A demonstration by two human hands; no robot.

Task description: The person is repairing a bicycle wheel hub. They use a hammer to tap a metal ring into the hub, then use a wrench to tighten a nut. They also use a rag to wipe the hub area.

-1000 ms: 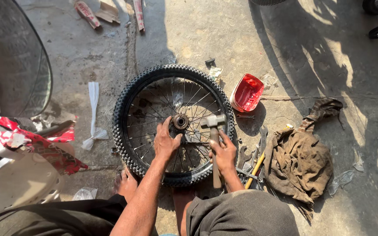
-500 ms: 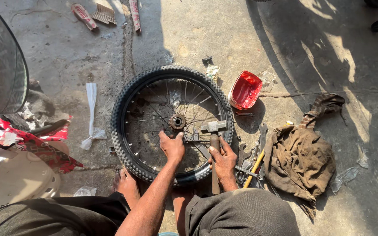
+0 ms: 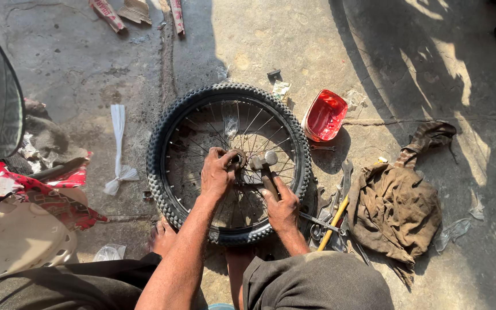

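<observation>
A spoked wheel (image 3: 167, 172) with a knobby black tyre is lying flat on the concrete floor (image 3: 259, 40), directly in front of the squatting person. The left hand (image 3: 218, 175) is resting on the hub (image 3: 237, 158) at the centre of the wheel, with the fingers curled down over it; I cannot tell whether they are really gripping the hub or only steadying it. The right hand (image 3: 282, 208) is closing firmly around the wooden handle of a hammer (image 3: 265, 166).

The important relation is this: the metal head of the hammer is sitting just beside the hub, on its right side, almost touching the left fingers. The long axis of the hammer is running from the head, near the hub, back and to the right toward the person's body, across the spokes. So the left hand is the nearer one to the hub, while the right hand is staying lower on the handle, near the rim of the wheel.

To the right of the wheel, a red plastic lamp cover (image 3: 324, 115) is lying near the tyre, a dirty brown rag (image 3: 397, 206) is spreading on the floor, and several hand tools (image 3: 334, 215), one with a yellow handle, are lying between the rag and the tyre. A white strip of plastic (image 3: 119, 146) is lying to the left of the wheel.
</observation>
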